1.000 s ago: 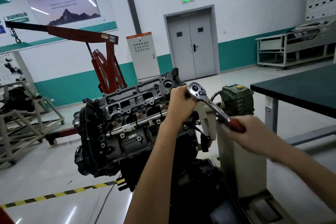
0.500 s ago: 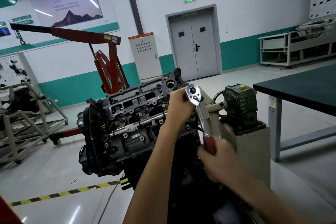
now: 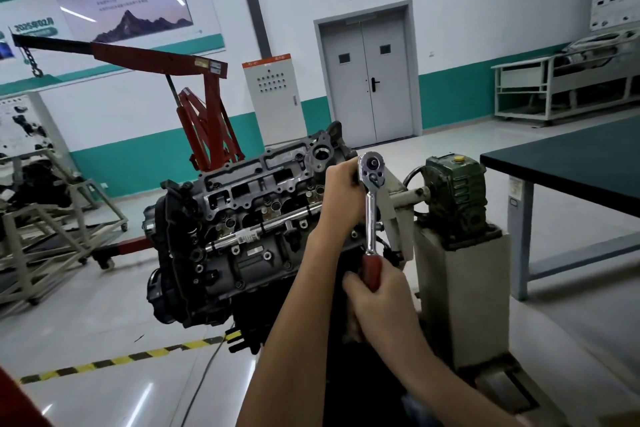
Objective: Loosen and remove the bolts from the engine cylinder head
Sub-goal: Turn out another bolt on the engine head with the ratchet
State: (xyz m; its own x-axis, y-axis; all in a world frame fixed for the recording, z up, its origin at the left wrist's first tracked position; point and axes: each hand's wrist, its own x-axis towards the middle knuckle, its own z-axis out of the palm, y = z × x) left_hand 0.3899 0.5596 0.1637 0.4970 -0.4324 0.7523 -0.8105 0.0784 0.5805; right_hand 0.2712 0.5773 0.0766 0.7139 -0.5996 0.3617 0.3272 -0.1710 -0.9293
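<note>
Swung the ratchet wrench [image 3: 370,218] down to near vertical. Fingers of my right hand [image 3: 379,293] wrap its red grip; those of my left hand [image 3: 341,192] curl round the drive end, at the right end of the cylinder head [image 3: 256,184].

Glossy chrome ratchet [image 3: 370,204] (red handle); dull cast-metal cylinder head [image 3: 256,191].

Head view: I look forward and slightly down from head height.
Facing: engine [image 3: 249,253], near, mid-frame.
</note>
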